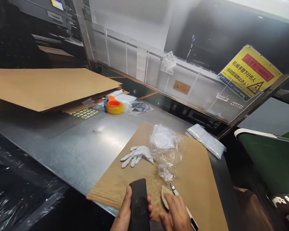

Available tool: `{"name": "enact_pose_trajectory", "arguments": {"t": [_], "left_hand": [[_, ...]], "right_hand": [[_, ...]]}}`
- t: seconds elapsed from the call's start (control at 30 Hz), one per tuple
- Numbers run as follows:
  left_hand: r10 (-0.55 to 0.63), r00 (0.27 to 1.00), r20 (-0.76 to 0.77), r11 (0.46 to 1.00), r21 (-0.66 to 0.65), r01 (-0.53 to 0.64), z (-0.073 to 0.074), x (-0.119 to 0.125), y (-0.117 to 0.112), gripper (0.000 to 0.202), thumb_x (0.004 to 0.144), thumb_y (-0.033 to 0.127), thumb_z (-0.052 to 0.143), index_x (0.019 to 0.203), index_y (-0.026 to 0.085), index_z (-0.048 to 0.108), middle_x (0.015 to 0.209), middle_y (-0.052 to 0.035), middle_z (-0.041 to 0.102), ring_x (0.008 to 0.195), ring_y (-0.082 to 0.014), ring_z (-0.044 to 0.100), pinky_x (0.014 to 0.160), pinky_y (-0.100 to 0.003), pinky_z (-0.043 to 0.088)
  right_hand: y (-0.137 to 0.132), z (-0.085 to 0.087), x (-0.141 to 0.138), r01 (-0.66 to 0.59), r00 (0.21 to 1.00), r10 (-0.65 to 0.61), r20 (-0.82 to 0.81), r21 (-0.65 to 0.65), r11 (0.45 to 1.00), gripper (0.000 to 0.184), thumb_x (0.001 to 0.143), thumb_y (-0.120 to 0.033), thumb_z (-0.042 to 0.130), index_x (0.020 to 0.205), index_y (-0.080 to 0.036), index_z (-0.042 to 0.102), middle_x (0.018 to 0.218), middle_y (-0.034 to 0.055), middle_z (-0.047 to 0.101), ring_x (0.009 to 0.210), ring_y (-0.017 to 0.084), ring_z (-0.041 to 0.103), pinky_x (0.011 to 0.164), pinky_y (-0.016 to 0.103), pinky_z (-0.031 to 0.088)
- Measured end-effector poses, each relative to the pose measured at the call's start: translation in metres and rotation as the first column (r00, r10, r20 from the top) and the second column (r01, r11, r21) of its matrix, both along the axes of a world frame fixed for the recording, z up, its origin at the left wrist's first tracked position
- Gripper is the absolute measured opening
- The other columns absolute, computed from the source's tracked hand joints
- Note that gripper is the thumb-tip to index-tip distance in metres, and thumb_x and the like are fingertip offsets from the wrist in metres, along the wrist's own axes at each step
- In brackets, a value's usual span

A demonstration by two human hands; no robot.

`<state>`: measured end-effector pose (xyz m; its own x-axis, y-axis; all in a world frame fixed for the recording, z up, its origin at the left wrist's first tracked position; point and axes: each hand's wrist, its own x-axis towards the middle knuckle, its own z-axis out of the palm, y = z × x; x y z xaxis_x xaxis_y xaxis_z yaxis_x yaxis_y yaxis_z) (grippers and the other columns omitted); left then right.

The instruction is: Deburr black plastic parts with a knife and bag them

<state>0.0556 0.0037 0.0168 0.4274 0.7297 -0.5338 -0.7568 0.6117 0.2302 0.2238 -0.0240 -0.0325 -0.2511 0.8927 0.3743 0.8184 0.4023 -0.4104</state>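
My left hand [125, 208] is wrapped round a flat, dark block [139, 203] with a rounded mark on its face, held upright near the cardboard's front edge. My right hand [178, 213] has its fingers curled over a cream-coloured curved piece [165, 192], whose kind I cannot make out. Beside that hand lies a slim knife [175, 191] with a pale handle, its tip pointing away from me. Beyond both hands, a white glove [137, 155] rests on the brown cardboard sheet [202, 186], next to a crumpled clear plastic bag [167, 157] with something white in it.
Stacked cardboard [50, 86] covers the metal table's [86, 147] far left. Near it are a tape roll in a dispenser [114, 106], a sticker sheet [84, 112] and a bagged dark item [140, 108]. A white packet [206, 141] lies right. Behind stands a clear panel with a yellow warning sign [250, 72].
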Motion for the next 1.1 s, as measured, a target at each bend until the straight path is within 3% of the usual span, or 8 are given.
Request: {"name": "enact_pose_trajectory", "arguments": {"t": [0.1,0.2,0.37,0.5,0.6,0.67,0.83,1.1], "left_hand": [[-0.050,0.998,-0.045,0.998,0.027,0.052,-0.001,-0.017,-0.001,0.056,0.084,0.052,0.047,0.129,0.020,0.043,0.064,-0.0014,0.062,0.050,-0.0128,0.056,0.053,-0.024,0.046],[-0.096,0.993,-0.075,0.987,0.126,0.105,-0.006,-0.025,-0.006,0.063,0.085,0.058,0.037,0.135,0.021,0.034,0.064,-0.0011,0.060,0.048,-0.0129,0.055,0.050,-0.024,0.044],[-0.110,0.963,-0.245,0.924,0.331,0.190,-0.018,-0.037,-0.014,0.078,0.080,0.069,0.027,0.133,0.015,0.041,0.068,-0.0048,0.061,0.053,-0.0157,0.056,0.056,-0.029,0.045],[-0.059,0.835,-0.547,0.710,0.564,0.421,-0.014,-0.050,-0.013,0.072,0.080,0.067,0.029,0.115,0.013,0.061,0.070,-0.0071,0.063,0.062,-0.0193,0.057,0.063,-0.030,0.044],[0.035,0.784,-0.620,0.472,0.702,0.534,-0.004,-0.059,-0.013,0.069,0.079,0.067,0.031,0.099,0.014,0.070,0.078,-0.0101,0.064,0.074,-0.0242,0.056,0.073,-0.032,0.041],[0.063,0.768,-0.638,0.393,0.723,0.568,-0.002,-0.065,-0.015,0.072,0.078,0.069,0.029,0.094,0.013,0.072,0.079,-0.0120,0.064,0.073,-0.0252,0.056,0.072,-0.032,0.040],[0.138,0.742,-0.656,0.284,0.744,0.605,-0.015,-0.075,-0.020,0.081,0.076,0.074,0.020,0.089,0.012,0.069,0.070,-0.0115,0.063,0.063,-0.0218,0.054,0.062,-0.029,0.039],[0.162,0.707,-0.689,0.249,0.721,0.646,-0.018,-0.069,-0.016,0.079,0.079,0.071,0.017,0.088,0.012,0.068,0.070,-0.0094,0.064,0.064,-0.0194,0.057,0.061,-0.027,0.039]], "right_hand": [[0.016,-0.024,0.003,0.188,0.970,-0.199,0.138,0.085,0.978,0.039,0.087,-0.033,0.045,0.125,-0.025,0.050,0.115,0.0126,0.059,0.094,0.031,0.056,0.078,0.048,0.047],[0.018,-0.038,0.004,0.230,0.948,-0.242,0.207,0.084,0.970,0.034,0.086,-0.031,0.045,0.116,-0.021,0.057,0.104,0.0173,0.061,0.088,0.034,0.054,0.072,0.053,0.046],[0.000,-0.003,-0.010,0.099,0.993,-0.104,-0.048,-0.081,0.992,0.039,0.085,-0.030,0.052,0.123,-0.026,0.051,0.104,0.0101,0.059,0.096,0.027,0.054,0.080,0.040,0.048],[-0.015,0.046,-0.040,-0.041,0.928,0.005,-0.372,-0.088,0.995,0.045,0.087,-0.034,0.048,0.132,-0.032,0.044,0.113,0.0088,0.052,0.103,0.026,0.051,0.083,0.038,0.044],[-0.019,0.069,-0.060,-0.254,0.910,0.243,-0.337,0.011,0.967,0.048,0.087,-0.035,0.047,0.134,-0.032,0.041,0.102,0.0084,0.053,0.093,0.024,0.052,0.077,0.038,0.045],[-0.020,0.076,-0.063,-0.314,0.914,0.304,-0.268,0.007,0.949,0.051,0.086,-0.030,0.048,0.136,-0.031,0.039,0.098,0.0082,0.054,0.088,0.022,0.051,0.073,0.036,0.045],[-0.028,0.077,-0.054,-0.275,0.941,0.241,-0.238,-0.121,0.954,0.051,0.083,-0.015,0.048,0.133,-0.026,0.043,0.097,0.0084,0.054,0.086,0.019,0.052,0.072,0.034,0.047],[-0.045,0.067,-0.073,-0.097,0.941,0.115,-0.317,0.072,0.993,0.040,0.087,-0.024,0.048,0.127,-0.028,0.052,0.097,0.0077,0.054,0.085,0.019,0.054,0.071,0.032,0.048]]}}
